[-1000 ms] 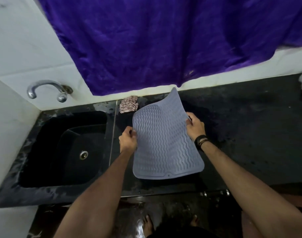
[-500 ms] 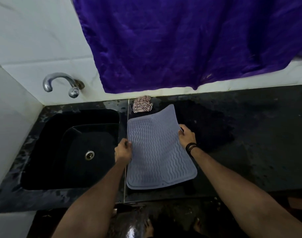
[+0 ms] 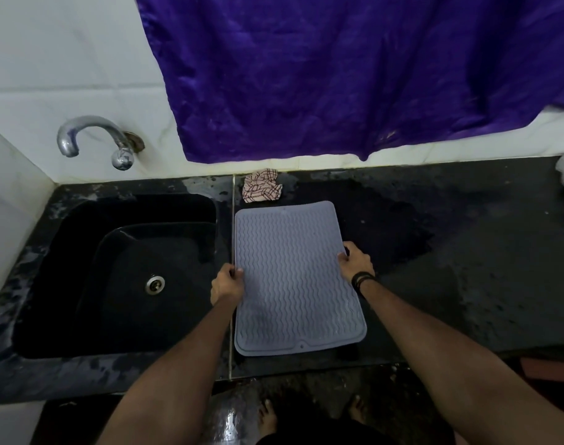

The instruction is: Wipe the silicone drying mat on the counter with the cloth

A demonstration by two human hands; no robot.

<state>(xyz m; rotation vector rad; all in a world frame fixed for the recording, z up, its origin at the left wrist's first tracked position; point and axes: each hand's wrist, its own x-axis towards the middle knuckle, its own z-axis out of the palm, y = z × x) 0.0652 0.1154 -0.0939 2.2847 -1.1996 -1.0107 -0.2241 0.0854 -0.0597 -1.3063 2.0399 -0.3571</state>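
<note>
Mat (image 3: 293,277): flat on the counter (image 3: 466,268) just right of the sink (image 3: 113,277), long axis running away from the body.
Left hand (image 3: 226,285): pinching the mat's left edge.
Right hand (image 3: 354,263): gripping the right edge.
Cloth (image 3: 262,185): crumpled just beyond the far edge, left of centre; left hand marginally nearer.
Room: open counter rightward.

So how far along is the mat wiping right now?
Done: the silicone mat lies flat on the counter beside the sink. In hand: left hand and right hand grip its side edges. Left: the checked cloth sits untouched behind the mat; no wiping has begun.
</note>
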